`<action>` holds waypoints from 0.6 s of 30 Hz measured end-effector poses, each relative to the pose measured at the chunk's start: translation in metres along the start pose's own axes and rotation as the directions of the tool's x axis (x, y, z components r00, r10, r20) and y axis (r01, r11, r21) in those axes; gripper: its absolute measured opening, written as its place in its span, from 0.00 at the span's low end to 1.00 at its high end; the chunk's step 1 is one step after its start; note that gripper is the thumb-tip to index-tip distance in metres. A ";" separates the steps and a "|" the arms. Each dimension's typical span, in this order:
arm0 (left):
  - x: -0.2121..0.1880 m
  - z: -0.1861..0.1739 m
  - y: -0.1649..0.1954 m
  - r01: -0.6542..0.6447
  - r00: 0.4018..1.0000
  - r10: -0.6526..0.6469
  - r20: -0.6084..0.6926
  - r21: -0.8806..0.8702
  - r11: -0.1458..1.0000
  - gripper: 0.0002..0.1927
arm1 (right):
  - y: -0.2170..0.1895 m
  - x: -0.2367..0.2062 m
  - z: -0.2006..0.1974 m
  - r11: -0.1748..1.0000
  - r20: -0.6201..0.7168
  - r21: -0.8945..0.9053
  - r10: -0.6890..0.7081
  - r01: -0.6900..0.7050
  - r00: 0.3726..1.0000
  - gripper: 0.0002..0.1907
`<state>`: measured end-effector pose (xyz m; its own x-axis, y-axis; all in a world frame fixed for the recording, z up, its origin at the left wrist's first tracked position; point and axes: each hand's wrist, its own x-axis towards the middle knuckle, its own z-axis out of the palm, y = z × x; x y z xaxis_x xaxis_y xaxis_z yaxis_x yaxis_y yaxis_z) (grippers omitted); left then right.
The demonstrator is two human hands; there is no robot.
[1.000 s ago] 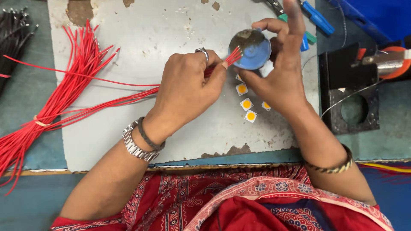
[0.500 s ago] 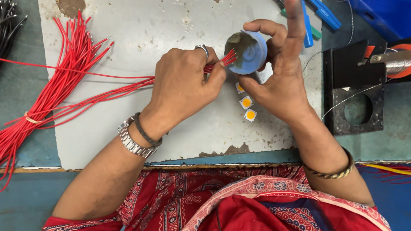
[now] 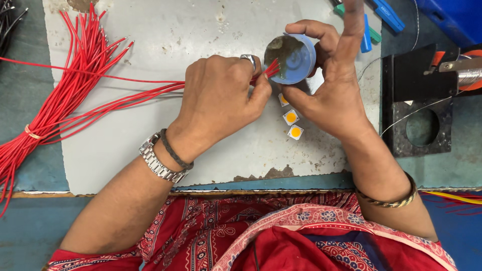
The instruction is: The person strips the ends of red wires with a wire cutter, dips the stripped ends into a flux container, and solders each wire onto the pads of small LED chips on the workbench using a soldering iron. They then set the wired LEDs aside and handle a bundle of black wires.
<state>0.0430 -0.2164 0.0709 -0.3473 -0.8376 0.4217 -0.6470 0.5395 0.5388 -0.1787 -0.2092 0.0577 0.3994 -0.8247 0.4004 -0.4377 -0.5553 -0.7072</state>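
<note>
My left hand is closed around a bunch of thin red wires, whose stripped tips poke into a small round blue tin. My right hand holds that tin tilted toward the wire ends, thumb and fingers around its rim, index finger raised. Under the two hands lie three small white square chips with yellow centres on a worn grey board. The wires trail left across the board to a large tied bundle of red wires.
A black stand with a round hole sits at the right, with a thin wire and a spool beside it. Blue and green tools lie at the top right. Black wires show at the top left. The table's front edge runs below the board.
My hands and the tin have stayed together, wire tips still at the tin. The view has shifted slightly, so everything sits a little lower and further left in the frame.
</note>
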 end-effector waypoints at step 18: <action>-0.002 0.001 -0.002 -0.042 0.999 0.041 0.035 0.018 0.999 0.11 | -0.002 0.003 -0.003 0.998 0.071 -0.047 -0.030 0.033 0.997 0.68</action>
<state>0.0442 -0.2156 0.0687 -0.3974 -0.8170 0.4178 -0.6438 0.5727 0.5075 -0.1790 -0.2113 0.0621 0.4685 -0.7981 0.3790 -0.4616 -0.5869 -0.6652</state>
